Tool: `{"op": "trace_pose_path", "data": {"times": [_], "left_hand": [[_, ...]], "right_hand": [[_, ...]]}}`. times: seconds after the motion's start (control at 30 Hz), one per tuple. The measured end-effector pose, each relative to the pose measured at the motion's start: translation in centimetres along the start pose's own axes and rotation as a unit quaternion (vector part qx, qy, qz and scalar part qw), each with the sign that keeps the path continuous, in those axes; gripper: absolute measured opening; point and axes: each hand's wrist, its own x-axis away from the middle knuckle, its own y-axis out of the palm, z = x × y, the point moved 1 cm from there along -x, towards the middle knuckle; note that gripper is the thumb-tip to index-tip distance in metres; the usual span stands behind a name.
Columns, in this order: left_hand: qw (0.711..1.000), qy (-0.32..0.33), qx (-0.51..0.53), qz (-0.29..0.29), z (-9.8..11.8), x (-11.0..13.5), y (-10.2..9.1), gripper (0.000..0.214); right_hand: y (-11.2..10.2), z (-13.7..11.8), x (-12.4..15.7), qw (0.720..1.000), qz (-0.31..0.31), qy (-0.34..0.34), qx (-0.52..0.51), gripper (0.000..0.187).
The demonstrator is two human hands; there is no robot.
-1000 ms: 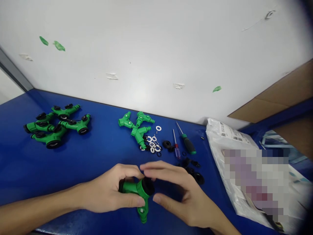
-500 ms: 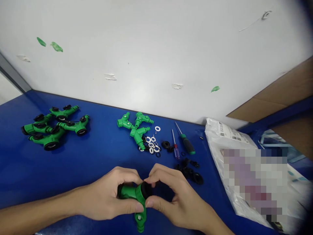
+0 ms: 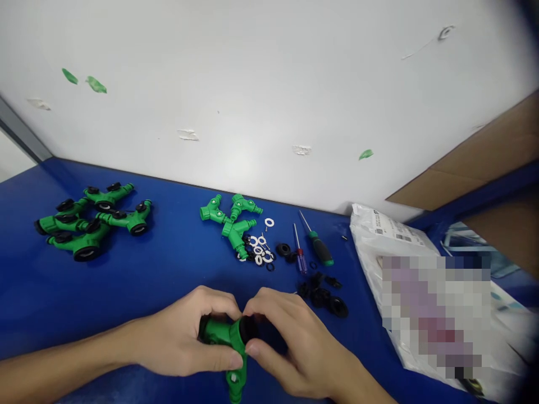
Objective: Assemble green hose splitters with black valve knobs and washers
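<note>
My left hand [image 3: 181, 336] is wrapped round a green plastic hose splitter [image 3: 225, 342] low on the blue table [image 3: 168, 275]. One outlet of the splitter points down toward the table's near edge. My right hand [image 3: 295, 342] pinches a black ring part [image 3: 249, 328] at the splitter's open end, thumb below and fingers curled over it. Both hands touch at the fingertips.
Several finished green splitters with black knobs [image 3: 90, 221] lie at the left. Bare green splitters [image 3: 229, 219], white and black rings [image 3: 261, 249], two screwdrivers [image 3: 314, 241] and black caps [image 3: 324, 294] lie mid-table. A plastic bag [image 3: 404, 264] is at the right.
My right hand has gone from open, fingers stretched, to curled shut on the black ring at the splitter's end. Both hands and the splitter have drifted slightly down and left.
</note>
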Motion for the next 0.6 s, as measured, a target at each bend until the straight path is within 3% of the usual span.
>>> {"op": "trace_pose_path", "data": {"times": [0.13,0.23,0.43,0.53,0.6], "left_hand": [[0.999,0.015,0.032,-0.031,-0.4,-0.2,0.1,0.026],[0.999,0.009,0.047,-0.027,-0.7,-0.2,0.3,0.032],[0.998,-0.004,-0.056,0.020,-0.2,0.2,0.9,0.032],[0.998,-0.006,-0.059,0.035,0.3,0.1,0.9,0.022],[0.998,0.004,-0.045,0.037,0.4,0.0,0.8,0.020]], "right_hand": [[0.5,-0.3,-0.4,0.988,0.015,-0.090,0.124,0.058],[1.3,-0.3,-0.6,0.984,0.039,-0.108,0.137,0.058],[2.5,-0.1,-0.3,0.991,0.052,-0.040,0.118,0.040],[2.2,-0.2,-0.5,0.995,0.018,0.007,0.096,0.042],[1.8,-0.4,-0.6,0.995,0.003,-0.004,0.098,0.047]]}}
